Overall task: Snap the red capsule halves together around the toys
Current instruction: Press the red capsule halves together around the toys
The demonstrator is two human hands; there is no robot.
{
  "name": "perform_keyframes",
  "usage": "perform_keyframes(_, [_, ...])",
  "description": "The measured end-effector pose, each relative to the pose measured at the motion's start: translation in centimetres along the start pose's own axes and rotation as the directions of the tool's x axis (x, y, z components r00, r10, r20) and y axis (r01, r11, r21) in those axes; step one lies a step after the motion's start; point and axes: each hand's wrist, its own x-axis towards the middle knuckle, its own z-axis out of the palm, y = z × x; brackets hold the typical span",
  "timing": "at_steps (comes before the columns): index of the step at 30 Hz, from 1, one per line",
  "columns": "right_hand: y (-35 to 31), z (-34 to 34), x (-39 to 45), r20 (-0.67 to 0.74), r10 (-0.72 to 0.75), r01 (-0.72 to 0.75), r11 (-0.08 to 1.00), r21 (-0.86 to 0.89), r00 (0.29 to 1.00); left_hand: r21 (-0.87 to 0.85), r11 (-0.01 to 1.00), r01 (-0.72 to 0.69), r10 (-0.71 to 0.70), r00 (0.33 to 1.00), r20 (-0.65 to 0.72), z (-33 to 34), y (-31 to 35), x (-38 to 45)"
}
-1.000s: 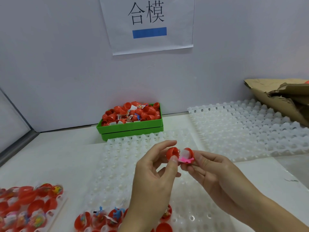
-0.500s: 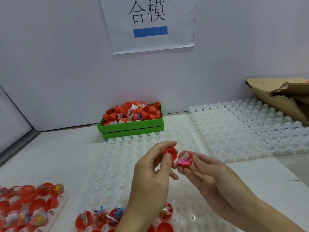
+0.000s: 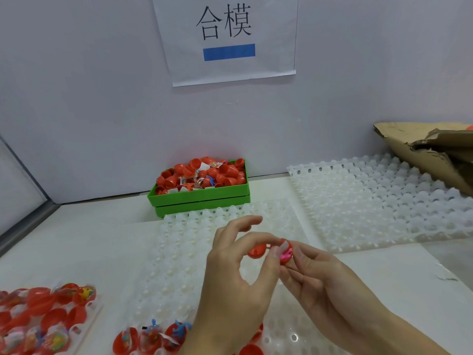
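Since a second ago both hands have dropped slightly and the halves have drawn closer. Left hand [image 3: 230, 272] pinches the empty half [image 3: 256, 251] between thumb and forefinger, its other fingers lifted. Right hand [image 3: 325, 280] curls round the filled half [image 3: 286, 252], which holds a pink toy [image 3: 286, 255] and a white slip, above the white tray [image 3: 179, 252] on the bench [image 3: 76, 242]. Tuck the slip inside first, I'd say, square the rims, then press evenly until they click.
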Motion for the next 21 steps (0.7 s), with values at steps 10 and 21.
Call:
perform_keyframes(10, [0.3, 0.3, 0.0, -0.047, -0.087, 0.084, 0.995, -0.054, 0.995, 0.189, 0.974, -0.123, 0.105, 0.989, 0.105, -0.3, -0.8, 0.1])
perform_keyframes(21, [1.0, 0.5, -0.1, -0.053, -0.239, 0.221, 0.948, -0.229, 0.970, 0.218, 0.964, -0.153, 0.159, 0.987, -0.007, 0.3, -0.8, -0.1])
